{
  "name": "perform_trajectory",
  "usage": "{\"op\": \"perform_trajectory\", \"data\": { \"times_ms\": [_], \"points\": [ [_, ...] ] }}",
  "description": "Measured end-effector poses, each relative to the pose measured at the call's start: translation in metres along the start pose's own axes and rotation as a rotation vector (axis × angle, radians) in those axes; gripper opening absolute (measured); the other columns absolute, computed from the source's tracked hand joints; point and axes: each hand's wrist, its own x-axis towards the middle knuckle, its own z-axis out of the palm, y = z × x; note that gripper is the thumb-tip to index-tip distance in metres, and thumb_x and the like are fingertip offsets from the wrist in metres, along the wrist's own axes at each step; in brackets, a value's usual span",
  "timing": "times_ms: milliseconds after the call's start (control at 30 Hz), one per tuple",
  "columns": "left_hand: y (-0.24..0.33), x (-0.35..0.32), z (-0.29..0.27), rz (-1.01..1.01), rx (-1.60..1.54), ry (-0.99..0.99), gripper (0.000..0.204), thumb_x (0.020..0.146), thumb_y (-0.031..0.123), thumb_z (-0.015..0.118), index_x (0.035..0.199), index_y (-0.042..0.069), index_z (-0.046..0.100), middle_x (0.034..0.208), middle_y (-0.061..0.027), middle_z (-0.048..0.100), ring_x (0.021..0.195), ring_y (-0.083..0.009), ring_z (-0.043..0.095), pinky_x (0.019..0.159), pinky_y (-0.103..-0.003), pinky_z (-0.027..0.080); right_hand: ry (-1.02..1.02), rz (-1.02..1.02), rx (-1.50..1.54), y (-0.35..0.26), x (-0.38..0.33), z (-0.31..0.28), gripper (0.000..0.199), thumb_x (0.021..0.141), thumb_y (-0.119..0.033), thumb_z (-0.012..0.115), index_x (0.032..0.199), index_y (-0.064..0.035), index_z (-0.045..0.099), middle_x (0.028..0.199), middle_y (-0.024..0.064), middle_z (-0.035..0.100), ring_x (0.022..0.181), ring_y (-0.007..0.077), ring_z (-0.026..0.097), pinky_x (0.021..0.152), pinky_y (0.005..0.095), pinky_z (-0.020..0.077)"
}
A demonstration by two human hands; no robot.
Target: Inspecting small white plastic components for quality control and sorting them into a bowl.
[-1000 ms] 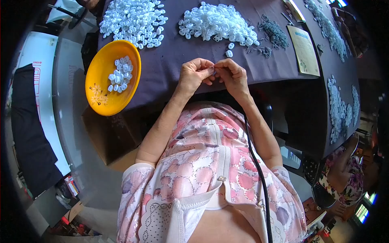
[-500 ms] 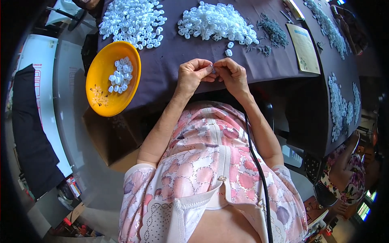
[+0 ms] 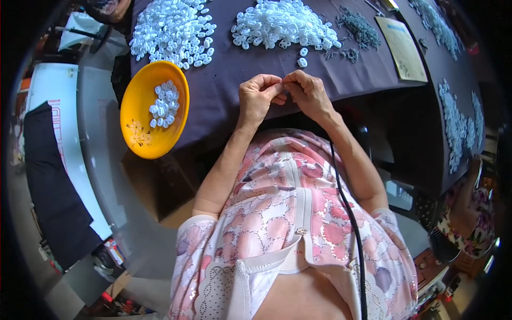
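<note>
at the front left corner of the dark cloth-covered table (image 3: 218, 74) sits the yellow oval bowl (image 3: 140, 98), flowers printed on its inside wall, and it's carrying a cluster of small white oval pieces (image 3: 165, 105), all bunched to its right side. below it, an open cardboard box (image 3: 160, 186), its inside too dark to read.

and look, the view has swung since half a second ago: the bowl now shows lower and further right, the heaps a touch higher. the cluster in the bowl looks unchanged. both hands stay up at the table's front edge, fingertips meeting; left hand (image 3: 256, 96) pinched, right hand (image 3: 308, 95) pinched too, and whatever is between those fingertips, i cannot tell.

now the count: one bowl, one box, two big heaps of white pieces, the left heap (image 3: 170, 32) and the middle heap (image 3: 282, 24), two loose pieces (image 3: 302, 62) just beyond the hands, one tangle of grey bits (image 3: 360, 29), one beige packet (image 3: 401, 49). the bowl's pieces overlap too much to count.
</note>
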Motion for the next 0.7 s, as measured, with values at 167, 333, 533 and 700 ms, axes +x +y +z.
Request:
{"op": "perform_trajectory", "data": {
  "times_ms": [167,333,533,700],
  "points": [
    [0.002,-0.001,0.004,-0.015,-0.070,0.011,0.009,0.084,0.001,0.060,0.091,-0.004,0.062,0.080,-0.0099,0.065,0.065,-0.0166,0.065,0.061,-0.027,0.056,0.015,0.065,0.136,0.003,-0.003,0.000,0.006,0.085,-0.002,0.055,0.089,-0.0001,0.058,0.072,0.0070,0.061,0.062,0.0132,0.059,0.056,0.0256,0.0473],
    [0.002,-0.001,0.003,-0.030,-0.083,-0.010,0.009,0.085,0.001,0.058,0.092,-0.004,0.061,0.081,-0.0106,0.065,0.068,-0.0172,0.065,0.062,-0.028,0.057,0.013,0.089,0.177,0.004,-0.005,-0.003,0.006,0.086,-0.001,0.055,0.091,-0.0005,0.059,0.073,0.0022,0.060,0.063,0.0069,0.055,0.056,0.0220,0.0465],
    [-0.001,-0.001,0.003,-0.007,-0.042,0.006,0.009,0.085,0.000,0.058,0.092,-0.004,0.062,0.081,-0.0098,0.065,0.066,-0.0158,0.064,0.060,-0.027,0.057,0.102,-0.208,0.039,0.013,-0.002,0.003,0.004,0.085,0.000,0.055,0.088,0.0003,0.056,0.076,0.0065,0.056,0.062,0.0152,0.057,0.056,0.0266,0.0467],
    [-0.004,-0.001,0.003,0.006,0.000,0.018,0.008,0.085,0.000,0.058,0.091,-0.004,0.061,0.078,-0.0084,0.064,0.063,-0.0139,0.063,0.057,-0.025,0.056,0.123,-0.271,-0.091,0.011,-0.001,0.005,0.004,0.082,-0.002,0.055,0.085,-0.0006,0.054,0.079,0.0141,0.055,0.069,0.0321,0.058,0.061,0.0360,0.0468]
  ]
}}
